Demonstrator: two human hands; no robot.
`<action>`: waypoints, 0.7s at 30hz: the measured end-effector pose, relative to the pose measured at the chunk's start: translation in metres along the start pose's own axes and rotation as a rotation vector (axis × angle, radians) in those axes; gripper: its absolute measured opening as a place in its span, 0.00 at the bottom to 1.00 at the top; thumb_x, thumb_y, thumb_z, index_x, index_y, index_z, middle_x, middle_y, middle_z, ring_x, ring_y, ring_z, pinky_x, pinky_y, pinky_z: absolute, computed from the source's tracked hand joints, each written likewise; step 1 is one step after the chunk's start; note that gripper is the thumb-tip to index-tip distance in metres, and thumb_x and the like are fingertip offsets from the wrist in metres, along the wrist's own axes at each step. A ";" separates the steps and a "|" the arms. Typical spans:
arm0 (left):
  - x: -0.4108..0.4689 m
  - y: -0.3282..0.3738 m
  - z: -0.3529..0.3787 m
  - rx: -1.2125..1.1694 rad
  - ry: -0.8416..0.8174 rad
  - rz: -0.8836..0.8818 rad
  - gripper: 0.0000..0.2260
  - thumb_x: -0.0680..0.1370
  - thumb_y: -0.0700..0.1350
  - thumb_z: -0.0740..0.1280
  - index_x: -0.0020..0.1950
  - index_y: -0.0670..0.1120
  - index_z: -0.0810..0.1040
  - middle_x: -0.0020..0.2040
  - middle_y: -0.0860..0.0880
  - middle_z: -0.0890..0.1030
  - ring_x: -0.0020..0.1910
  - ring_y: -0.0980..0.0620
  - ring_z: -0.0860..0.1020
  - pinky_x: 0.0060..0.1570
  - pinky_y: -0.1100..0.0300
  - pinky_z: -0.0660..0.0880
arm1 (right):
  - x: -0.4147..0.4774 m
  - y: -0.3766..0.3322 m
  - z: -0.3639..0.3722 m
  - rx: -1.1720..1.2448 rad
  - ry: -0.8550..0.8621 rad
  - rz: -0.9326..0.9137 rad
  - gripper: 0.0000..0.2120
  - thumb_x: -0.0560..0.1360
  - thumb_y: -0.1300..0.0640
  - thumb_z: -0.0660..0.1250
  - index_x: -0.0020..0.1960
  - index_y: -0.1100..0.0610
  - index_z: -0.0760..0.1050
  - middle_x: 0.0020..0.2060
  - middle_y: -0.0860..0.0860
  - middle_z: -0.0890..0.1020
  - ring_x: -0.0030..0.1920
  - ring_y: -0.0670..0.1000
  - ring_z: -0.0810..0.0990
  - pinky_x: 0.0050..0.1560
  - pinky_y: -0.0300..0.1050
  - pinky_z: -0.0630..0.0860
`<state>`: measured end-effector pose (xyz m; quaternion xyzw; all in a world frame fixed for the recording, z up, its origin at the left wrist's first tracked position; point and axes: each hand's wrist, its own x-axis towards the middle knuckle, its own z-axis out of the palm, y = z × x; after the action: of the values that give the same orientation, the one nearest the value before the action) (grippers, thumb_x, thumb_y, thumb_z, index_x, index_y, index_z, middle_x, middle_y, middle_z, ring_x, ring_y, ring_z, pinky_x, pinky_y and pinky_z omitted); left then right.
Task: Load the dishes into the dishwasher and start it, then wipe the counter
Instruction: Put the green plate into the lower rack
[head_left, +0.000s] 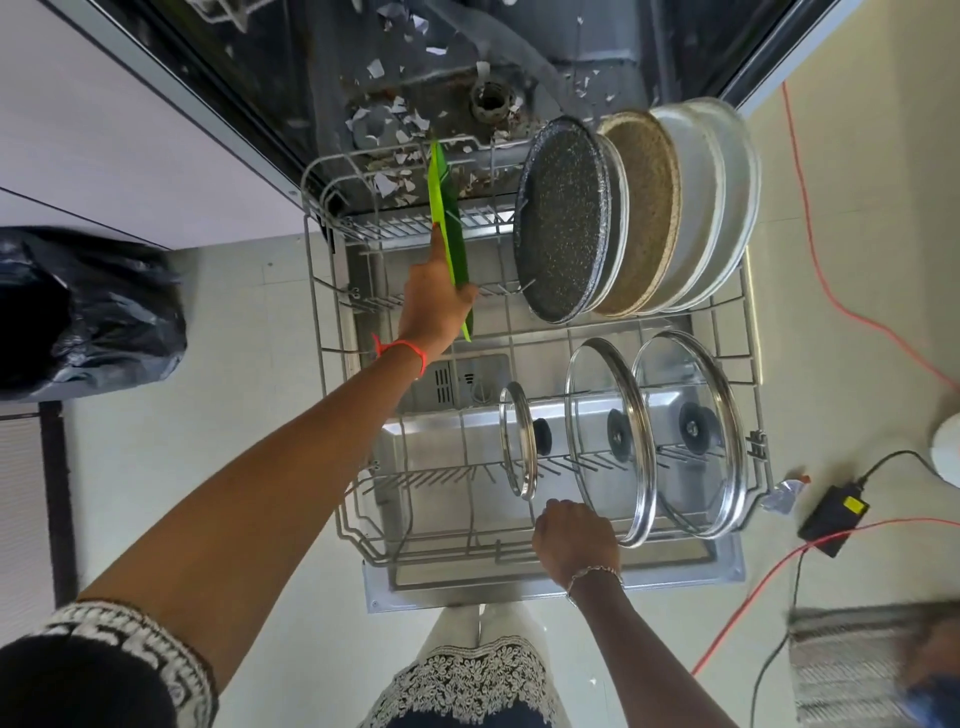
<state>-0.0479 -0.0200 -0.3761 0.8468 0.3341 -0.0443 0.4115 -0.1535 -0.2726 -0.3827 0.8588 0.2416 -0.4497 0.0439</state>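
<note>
Risk: left hand (436, 312) pinches green board (447, 218) edge-on above rear tines of rack (441, 556), right hand (574, 535) curled on its front wire; I judge a missed slot could tip board onto pans (563, 228).

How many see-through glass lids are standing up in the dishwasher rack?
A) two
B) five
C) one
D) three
D: three glass lids stand on edge side by side in the front row: a small lid, a middle lid and a big lid.
</note>
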 end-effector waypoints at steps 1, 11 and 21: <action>0.001 0.000 -0.002 0.007 -0.006 0.007 0.33 0.76 0.36 0.66 0.77 0.40 0.52 0.45 0.39 0.79 0.37 0.43 0.80 0.40 0.50 0.80 | 0.000 0.000 0.000 -0.003 0.000 0.003 0.17 0.80 0.53 0.49 0.57 0.58 0.73 0.52 0.52 0.80 0.55 0.53 0.78 0.52 0.45 0.73; 0.002 -0.001 0.007 0.024 -0.099 -0.016 0.34 0.77 0.36 0.64 0.77 0.41 0.46 0.47 0.40 0.77 0.38 0.47 0.77 0.39 0.66 0.76 | 0.000 0.001 0.002 0.007 0.020 0.005 0.16 0.80 0.52 0.49 0.56 0.57 0.74 0.51 0.52 0.80 0.54 0.53 0.78 0.51 0.46 0.74; -0.003 -0.006 0.024 -0.030 -0.066 -0.056 0.35 0.78 0.35 0.63 0.77 0.44 0.44 0.46 0.34 0.78 0.40 0.40 0.78 0.40 0.63 0.76 | 0.001 0.002 0.004 0.018 0.030 0.008 0.16 0.79 0.53 0.50 0.55 0.58 0.73 0.50 0.53 0.79 0.54 0.53 0.78 0.52 0.46 0.73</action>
<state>-0.0495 -0.0361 -0.3948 0.8291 0.3443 -0.0788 0.4335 -0.1553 -0.2748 -0.3856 0.8666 0.2348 -0.4389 0.0343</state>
